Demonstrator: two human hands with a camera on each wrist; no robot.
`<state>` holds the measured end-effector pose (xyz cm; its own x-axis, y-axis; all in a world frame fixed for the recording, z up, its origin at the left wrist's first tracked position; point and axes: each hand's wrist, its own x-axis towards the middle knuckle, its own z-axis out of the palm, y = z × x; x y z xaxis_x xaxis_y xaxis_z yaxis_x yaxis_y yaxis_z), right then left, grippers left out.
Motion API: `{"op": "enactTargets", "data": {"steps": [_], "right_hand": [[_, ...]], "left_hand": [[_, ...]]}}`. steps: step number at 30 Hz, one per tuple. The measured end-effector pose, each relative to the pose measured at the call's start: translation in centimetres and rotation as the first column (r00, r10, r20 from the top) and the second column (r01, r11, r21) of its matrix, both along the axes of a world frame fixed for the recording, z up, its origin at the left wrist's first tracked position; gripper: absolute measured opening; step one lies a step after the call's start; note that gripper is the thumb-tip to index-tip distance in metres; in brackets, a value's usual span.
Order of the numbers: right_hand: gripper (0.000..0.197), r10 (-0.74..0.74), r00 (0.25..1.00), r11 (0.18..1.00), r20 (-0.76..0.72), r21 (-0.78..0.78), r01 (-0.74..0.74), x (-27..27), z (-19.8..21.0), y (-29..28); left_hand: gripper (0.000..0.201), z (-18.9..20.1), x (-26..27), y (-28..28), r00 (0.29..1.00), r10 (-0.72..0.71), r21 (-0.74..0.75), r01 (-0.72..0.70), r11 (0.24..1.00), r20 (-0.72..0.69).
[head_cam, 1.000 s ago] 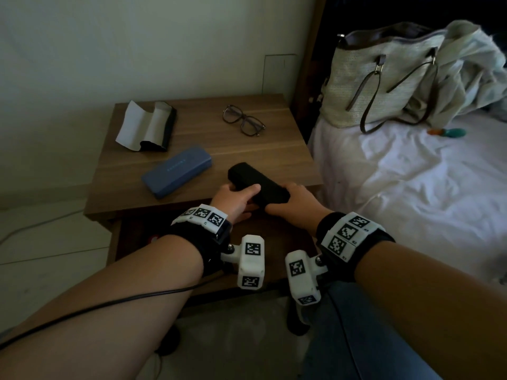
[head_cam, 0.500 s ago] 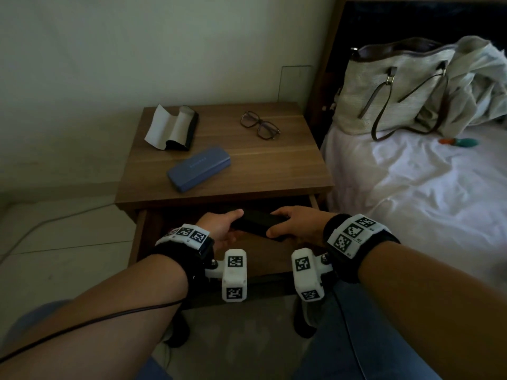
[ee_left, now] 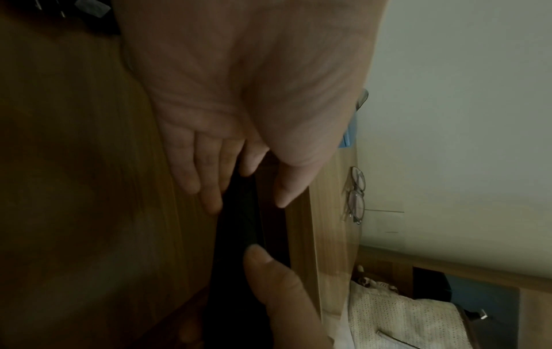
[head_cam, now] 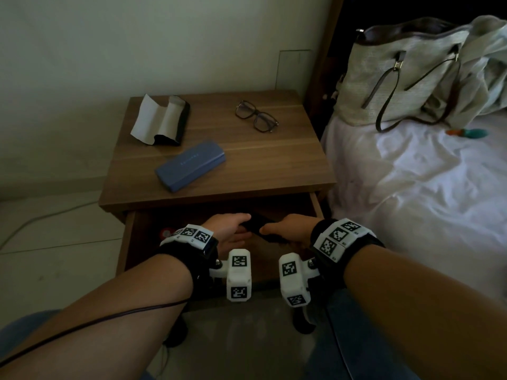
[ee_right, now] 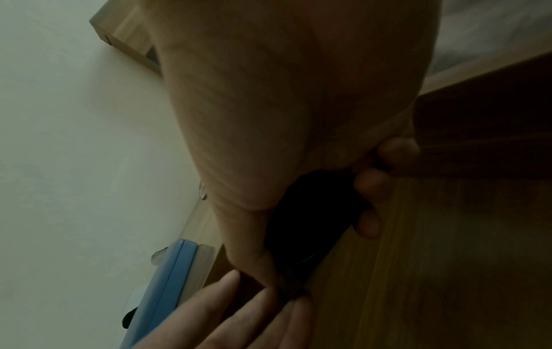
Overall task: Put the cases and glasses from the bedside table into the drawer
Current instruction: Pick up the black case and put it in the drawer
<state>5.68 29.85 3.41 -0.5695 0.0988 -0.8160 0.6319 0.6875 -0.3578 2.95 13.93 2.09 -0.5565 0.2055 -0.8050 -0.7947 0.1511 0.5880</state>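
Note:
Both hands are low inside the open drawer (head_cam: 131, 242) of the bedside table (head_cam: 274, 165) with a black case (head_cam: 259, 227) between them. My right hand (head_cam: 288, 230) grips one end, fingers curled round the black case (ee_right: 313, 212). My left hand (head_cam: 233, 229) lies with straight fingers against the other end of the black case (ee_left: 239, 224), its thumb apart from it. On the tabletop rest a blue case (head_cam: 190, 167), an open dark case with pale lining (head_cam: 162, 120) and the glasses (head_cam: 256, 116).
A bed with white sheets (head_cam: 411, 201) stands right of the table, with a woven handbag (head_cam: 397, 78) and a small orange and teal object (head_cam: 469, 132) on it. A small red and white thing (head_cam: 166, 233) lies at the drawer's left. A wall is behind.
Both hands carried the black case off the table's front edge and down into the drawer. The left thumb has come off it.

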Motion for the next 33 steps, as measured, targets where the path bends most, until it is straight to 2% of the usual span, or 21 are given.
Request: {"op": "enactTargets", "data": {"steps": [4, 7, 11, 22, 26, 30, 33], "right_hand": [[0.049, -0.091, 0.996, 0.995, -0.001, -0.030, 0.091, -0.5, -1.3, 0.6], [0.054, -0.138, 0.990, 0.989, -0.008, -0.046, 0.137, -1.0, -2.6, 1.1], [0.051, -0.169, 0.986, 0.984, -0.011, -0.060, 0.168, -1.9, -3.6, 1.7], [0.051, -0.126, 0.991, 0.991, -0.041, -0.042, 0.124, -3.5, -5.4, 2.5], [0.052, -0.082, 0.993, 0.996, -0.086, -0.051, 0.078, -3.8, -6.0, 2.3], [0.053, -0.061, 0.997, 0.998, -0.056, -0.038, 0.059, -4.1, -6.7, 2.6], [0.054, -0.129, 0.991, 0.990, -0.022, -0.054, 0.127, -4.0, -7.4, 3.1]], "left_hand": [[0.047, -1.3, -0.8, 0.8, 0.999, -0.017, 0.040, 0.016, 0.999, 0.039], [0.040, -1.9, -1.5, 1.8, 0.994, -0.093, 0.031, 0.091, 0.995, 0.064], [0.031, -2.6, -2.5, 3.3, 0.985, -0.147, 0.034, 0.144, 0.989, 0.089], [0.015, -5.2, -5.0, 4.8, 0.978, -0.145, 0.026, 0.142, 0.989, 0.152], [0.015, -6.1, -5.5, 5.2, 0.979, -0.136, 0.019, 0.135, 0.991, 0.154], [0.016, -7.2, -5.7, 5.6, 0.974, -0.140, 0.019, 0.139, 0.990, 0.178], [0.020, -8.2, -5.7, 5.9, 0.971, -0.144, 0.024, 0.142, 0.990, 0.190]]}}
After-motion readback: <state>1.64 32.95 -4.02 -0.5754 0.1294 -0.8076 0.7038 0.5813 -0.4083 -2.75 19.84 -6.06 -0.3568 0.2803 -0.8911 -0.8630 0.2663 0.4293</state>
